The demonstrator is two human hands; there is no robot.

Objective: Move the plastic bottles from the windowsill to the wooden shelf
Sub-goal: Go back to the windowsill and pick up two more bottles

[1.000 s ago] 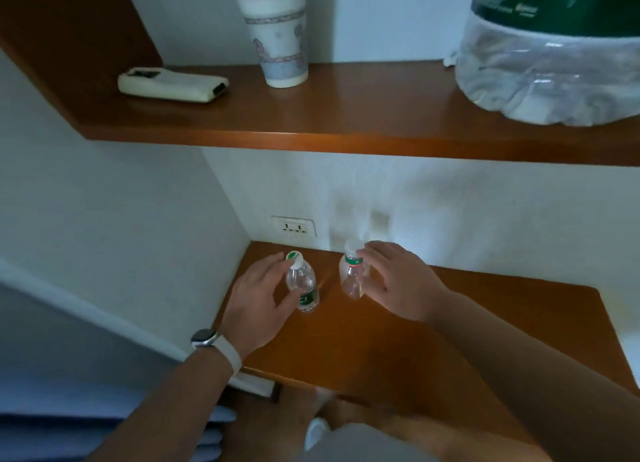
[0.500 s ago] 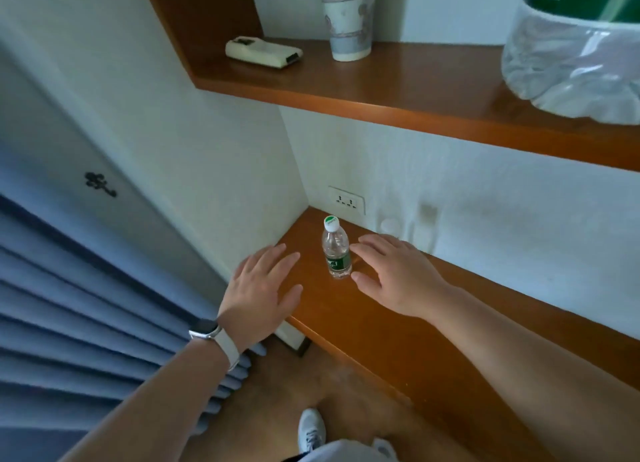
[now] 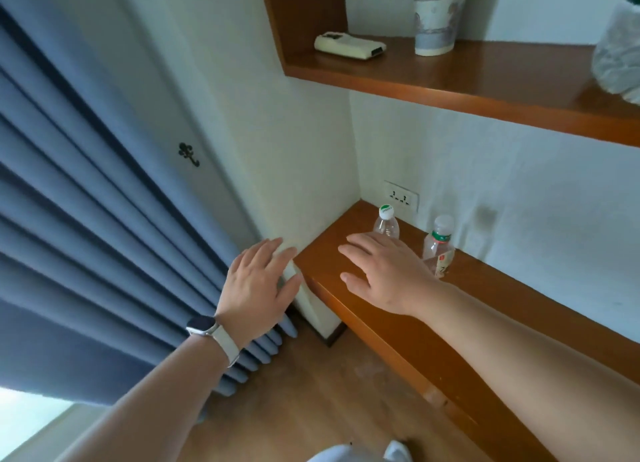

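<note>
Two small plastic bottles stand upright on the lower wooden shelf, in its far corner below the wall socket. The corner bottle is at the right hand's 12 o'clock and the second bottle at its 2 o'clock, near each other but apart. The windowsill is not in view.

Both bottles look clear and close to empty, so I judge them very light, thin-walled, and easy to dent or tip. Their smooth sides may slip. The safest hold would be round the middle of the body, or at the stiffer neck just under the cap, with gentle pressure.

The right hand hovers palm down over the shelf, its forearm coming in from 5 o'clock. Its fingers are straight, spread apart and pointing toward 10 o'clock, and they hold nothing. The hand hides the lower part of the corner bottle, so I cannot tell whether it touches either bottle.

The left hand, with a watch on its wrist, sits at the right hand's 9 o'clock, past the shelf's end and in front of the wall corner and blue curtain. It is palm down, fingers loosely apart, empty.
</note>
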